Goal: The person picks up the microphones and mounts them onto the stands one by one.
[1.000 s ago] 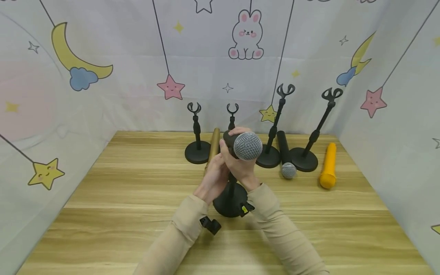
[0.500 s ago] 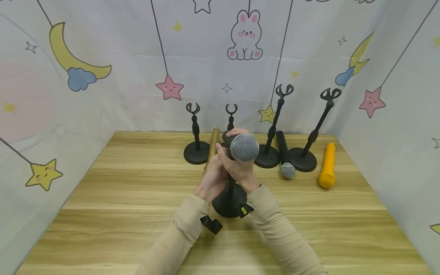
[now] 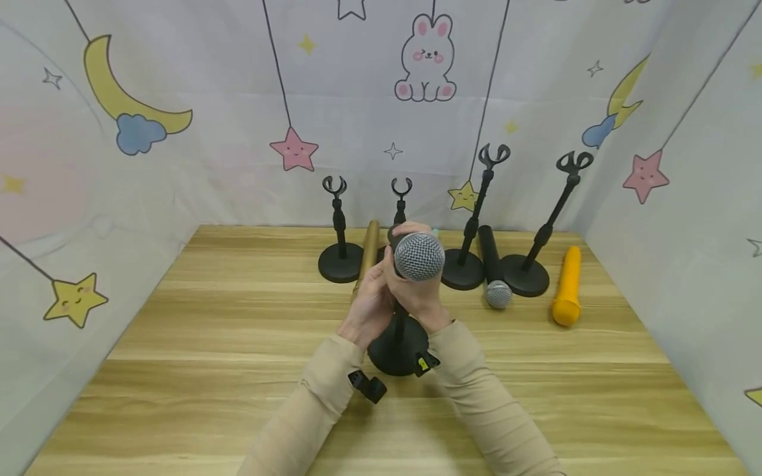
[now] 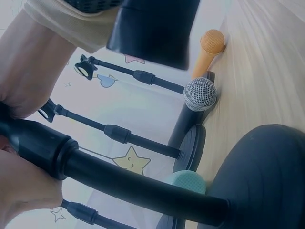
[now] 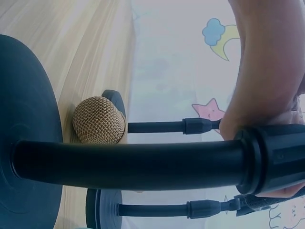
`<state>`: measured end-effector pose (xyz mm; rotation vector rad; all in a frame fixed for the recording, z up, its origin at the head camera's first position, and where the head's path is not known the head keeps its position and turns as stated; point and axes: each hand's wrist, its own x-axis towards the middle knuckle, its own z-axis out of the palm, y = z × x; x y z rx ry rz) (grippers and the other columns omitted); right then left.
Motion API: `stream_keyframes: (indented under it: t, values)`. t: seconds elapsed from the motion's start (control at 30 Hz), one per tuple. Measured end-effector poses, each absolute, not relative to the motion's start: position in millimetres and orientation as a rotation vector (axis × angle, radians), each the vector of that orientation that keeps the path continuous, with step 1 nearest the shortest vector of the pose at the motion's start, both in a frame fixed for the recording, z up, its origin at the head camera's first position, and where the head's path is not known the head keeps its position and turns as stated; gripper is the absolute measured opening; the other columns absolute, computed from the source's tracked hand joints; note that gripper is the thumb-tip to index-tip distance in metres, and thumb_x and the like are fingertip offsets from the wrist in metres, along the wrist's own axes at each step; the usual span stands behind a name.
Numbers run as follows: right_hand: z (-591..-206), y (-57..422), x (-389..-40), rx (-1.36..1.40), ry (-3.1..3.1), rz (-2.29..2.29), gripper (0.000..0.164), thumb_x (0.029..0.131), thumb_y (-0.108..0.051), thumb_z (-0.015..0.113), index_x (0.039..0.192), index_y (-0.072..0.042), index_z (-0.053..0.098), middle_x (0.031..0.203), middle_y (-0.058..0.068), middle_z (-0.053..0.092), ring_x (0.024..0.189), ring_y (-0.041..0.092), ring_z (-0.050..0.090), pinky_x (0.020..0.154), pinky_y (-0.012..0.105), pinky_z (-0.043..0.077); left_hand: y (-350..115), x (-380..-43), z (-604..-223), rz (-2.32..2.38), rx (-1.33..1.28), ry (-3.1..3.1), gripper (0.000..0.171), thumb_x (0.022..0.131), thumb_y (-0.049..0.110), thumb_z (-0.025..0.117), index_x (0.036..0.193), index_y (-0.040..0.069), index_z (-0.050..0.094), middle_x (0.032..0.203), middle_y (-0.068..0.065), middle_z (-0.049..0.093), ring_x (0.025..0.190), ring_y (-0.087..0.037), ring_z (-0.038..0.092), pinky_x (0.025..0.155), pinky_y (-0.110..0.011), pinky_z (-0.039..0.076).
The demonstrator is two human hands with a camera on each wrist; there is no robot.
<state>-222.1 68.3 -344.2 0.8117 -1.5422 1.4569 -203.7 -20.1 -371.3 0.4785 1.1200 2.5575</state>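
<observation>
A black microphone with a silver mesh head points toward me at the top of a black microphone stand. My right hand holds the microphone, fingers over its body. Just beside and below it, my left hand grips the upper part of the stand. In the left wrist view, a hand is at the collar of the stand's pole. The right wrist view shows the same pole and its round base. The microphone's clip is hidden by the hands.
Behind stand several more stands, among them a short one and a tall one. Between them lie a gold microphone, a black one and an orange one. A mint-green microphone shows behind the pole.
The microphone's mesh head has shifted slightly left in my right hand's hold, and the right thumb has moved in closer behind it. The stand's base has stayed in place.
</observation>
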Motion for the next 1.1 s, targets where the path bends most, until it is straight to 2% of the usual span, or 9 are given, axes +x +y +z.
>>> stream_keyframes:
  t: [0.13, 0.33, 0.5, 0.7, 0.87, 1.1]
  values:
    - [-344.8, 68.0, -223.2, 0.797, -1.533, 1.427, 0.031, 0.07, 0.011, 0.062, 0.099, 0.007, 0.05, 0.096, 0.02, 0.055, 0.094, 0.029, 0.053, 0.093, 0.035, 0.041, -19.9, -204.9, -372.4, 2.551, 0.502, 1.128, 0.017, 0.09, 0.029, 0.05, 0.088, 0.021, 0.065, 0.082, 0.01, 0.061, 0.085, -0.004, 0.052, 0.078, -0.023, 0.039]
    - [-345.5, 68.0, -224.9, 0.802, -1.538, 1.379, 0.03, 0.071, 0.007, 0.063, 0.099, 0.006, 0.05, 0.094, 0.024, 0.055, 0.095, 0.029, 0.053, 0.092, 0.036, 0.042, -19.7, -205.4, -373.3, 2.562, 0.521, 1.117, 0.019, 0.09, 0.03, 0.05, 0.082, 0.02, 0.064, 0.079, 0.009, 0.059, 0.081, -0.005, 0.051, 0.077, -0.024, 0.038]
    - [-344.6, 67.8, -225.1, 0.795, -1.549, 1.372, 0.029, 0.071, 0.008, 0.063, 0.098, 0.005, 0.052, 0.092, 0.023, 0.056, 0.093, 0.028, 0.054, 0.091, 0.034, 0.042, -19.5, -204.9, -373.9, 2.57, 0.54, 1.097, 0.019, 0.089, 0.029, 0.052, 0.081, 0.019, 0.065, 0.083, 0.009, 0.06, 0.091, -0.005, 0.05, 0.088, -0.026, 0.034]
    - [-343.5, 66.3, -226.5, 0.809, -1.527, 1.375, 0.028, 0.071, 0.009, 0.062, 0.097, 0.005, 0.053, 0.09, 0.022, 0.057, 0.09, 0.028, 0.055, 0.089, 0.033, 0.044, -19.2, -205.2, -375.3, 2.586, 0.536, 1.092, 0.017, 0.09, 0.029, 0.051, 0.085, 0.021, 0.066, 0.087, 0.01, 0.06, 0.093, -0.005, 0.049, 0.089, -0.026, 0.034]
    - [-340.9, 65.4, -226.2, 0.837, -1.509, 1.379, 0.029, 0.069, 0.009, 0.063, 0.095, 0.007, 0.052, 0.088, 0.023, 0.057, 0.088, 0.031, 0.055, 0.088, 0.033, 0.044, -18.0, -205.4, -377.5, 2.625, 0.556, 1.062, 0.016, 0.086, 0.03, 0.054, 0.09, 0.022, 0.067, 0.098, 0.01, 0.061, 0.107, -0.007, 0.045, 0.1, -0.031, 0.023]
    - [-325.8, 61.0, -209.6, 0.855, -1.486, 1.432, 0.024, 0.07, 0.012, 0.061, 0.092, 0.014, 0.05, 0.086, 0.024, 0.055, 0.086, 0.034, 0.053, 0.087, 0.031, 0.045, -16.7, -205.9, -380.1, 2.643, 0.583, 1.045, 0.016, 0.082, 0.034, 0.058, 0.088, 0.023, 0.068, 0.095, 0.011, 0.061, 0.105, -0.007, 0.045, 0.098, -0.031, 0.025]
